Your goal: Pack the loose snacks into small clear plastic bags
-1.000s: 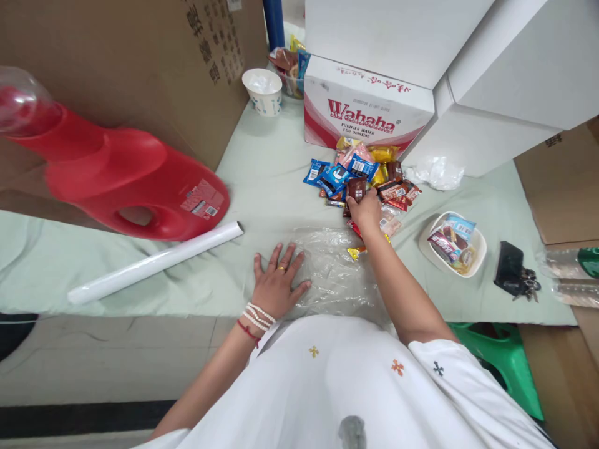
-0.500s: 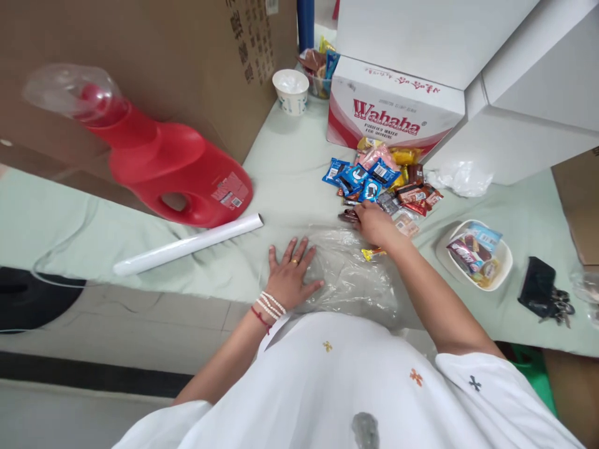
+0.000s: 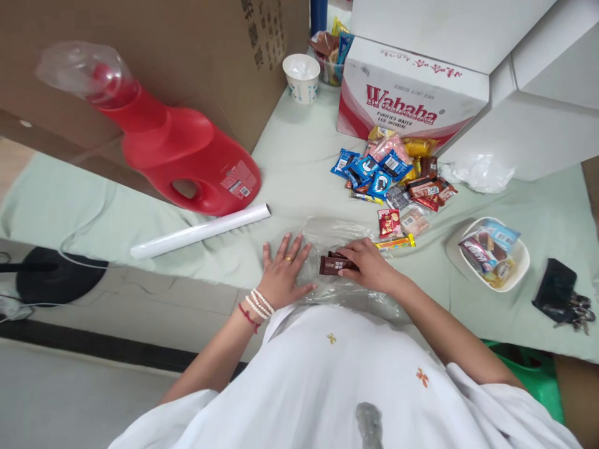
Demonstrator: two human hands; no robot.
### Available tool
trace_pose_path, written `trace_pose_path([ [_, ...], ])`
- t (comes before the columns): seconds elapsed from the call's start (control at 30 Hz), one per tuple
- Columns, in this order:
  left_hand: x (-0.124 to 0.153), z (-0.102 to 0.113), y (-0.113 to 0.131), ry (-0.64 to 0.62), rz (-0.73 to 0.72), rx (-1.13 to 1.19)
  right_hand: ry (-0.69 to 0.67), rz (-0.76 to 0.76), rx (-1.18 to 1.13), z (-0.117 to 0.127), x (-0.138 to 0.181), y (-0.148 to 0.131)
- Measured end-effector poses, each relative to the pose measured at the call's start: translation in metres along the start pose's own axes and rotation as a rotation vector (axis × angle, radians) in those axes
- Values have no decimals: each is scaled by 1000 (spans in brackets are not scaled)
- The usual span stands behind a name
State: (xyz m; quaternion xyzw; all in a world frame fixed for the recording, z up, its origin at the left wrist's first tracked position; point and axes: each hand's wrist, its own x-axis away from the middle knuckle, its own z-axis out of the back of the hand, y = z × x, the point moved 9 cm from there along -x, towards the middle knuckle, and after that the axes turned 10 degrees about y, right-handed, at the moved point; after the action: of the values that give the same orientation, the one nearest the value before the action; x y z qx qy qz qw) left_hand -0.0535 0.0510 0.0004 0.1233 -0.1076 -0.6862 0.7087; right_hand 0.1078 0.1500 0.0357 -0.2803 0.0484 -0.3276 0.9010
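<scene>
My right hand (image 3: 367, 265) grips brown-wrapped snack bars (image 3: 331, 265), held over a clear plastic bag (image 3: 322, 232) that lies flat on the cloth. How many bars there are, I cannot tell. Fingers spread, my left hand (image 3: 286, 268) rests flat at the bag's left edge. Beyond the right hand is a heap of small wrapped snacks, with blue packets (image 3: 367, 171), brown packets (image 3: 423, 187) and a red packet (image 3: 389, 222). A thin yellow stick packet (image 3: 395, 242) lies just past the right fingers.
A red detergent bottle (image 3: 187, 156) and a white roll (image 3: 201, 232) lie to the left. Behind the snacks stands a Wahaba-lettered carton (image 3: 407, 103), beside a paper cup (image 3: 302, 81). To the right are a white bowl of snacks (image 3: 519, 271), a black pouch (image 3: 555, 287) and keys (image 3: 580, 315).
My right hand has drawn back from the snack heap towards me, bringing the brown bars over the plastic bag. The left hand stays spread on the bag's edge. The view has shifted slightly.
</scene>
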Motion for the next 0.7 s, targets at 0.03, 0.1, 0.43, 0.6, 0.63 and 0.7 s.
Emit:
trace_pose_path([
  [0.03, 5, 6, -2, 30, -13, -3, 75, -1, 10, 9, 5, 2],
  [0.1, 19, 17, 1, 80, -98, 10, 188, 39, -33, 30, 27, 2],
  [0.43, 45, 4, 19, -32, -353, 259, 152, 118, -256, 8, 132, 29],
  [0.6, -14, 14, -7, 38, -83, 294, 186, -115, -288, 28, 103, 61],
  [0.63, -27, 16, -12, 68, -13, 237, 182, -160, -210, 36, 96, 66],
  [0.7, -48, 20, -21, 137, 122, 94, 173, -198, -9, 54, 79, 70],
])
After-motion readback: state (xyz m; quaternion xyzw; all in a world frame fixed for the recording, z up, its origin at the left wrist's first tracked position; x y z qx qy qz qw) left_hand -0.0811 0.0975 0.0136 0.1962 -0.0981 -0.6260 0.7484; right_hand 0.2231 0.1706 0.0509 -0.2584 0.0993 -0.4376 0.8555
